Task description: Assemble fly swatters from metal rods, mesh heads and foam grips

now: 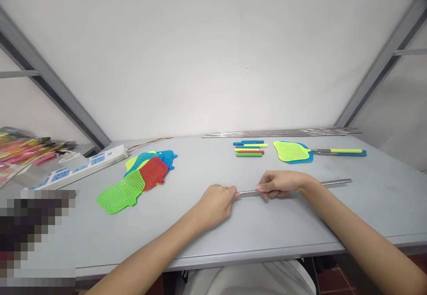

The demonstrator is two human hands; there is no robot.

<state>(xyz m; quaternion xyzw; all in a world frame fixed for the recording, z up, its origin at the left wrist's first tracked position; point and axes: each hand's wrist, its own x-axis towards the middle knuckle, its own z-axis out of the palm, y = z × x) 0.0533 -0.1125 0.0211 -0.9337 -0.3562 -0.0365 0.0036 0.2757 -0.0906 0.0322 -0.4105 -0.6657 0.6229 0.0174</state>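
A thin metal rod runs level above the front half of the table, between both my hands. My left hand is closed around its left end, which the fingers hide. A short way to the right, my right hand pinches the same rod between thumb and fingers. Behind the hands lie several coloured plastic handle tubes, blue, yellow, red and green. Two assembled fly swatters, a yellow one over a blue one, rest to their right. Loose swatter heads lie to the left, with a green one in front and a red one behind it.
More thin metal rods lie along the back wall. A white power strip with plugs sits at the left edge, and a thin coloured cord lies behind it. A blurred pile of colourful items is farther left.
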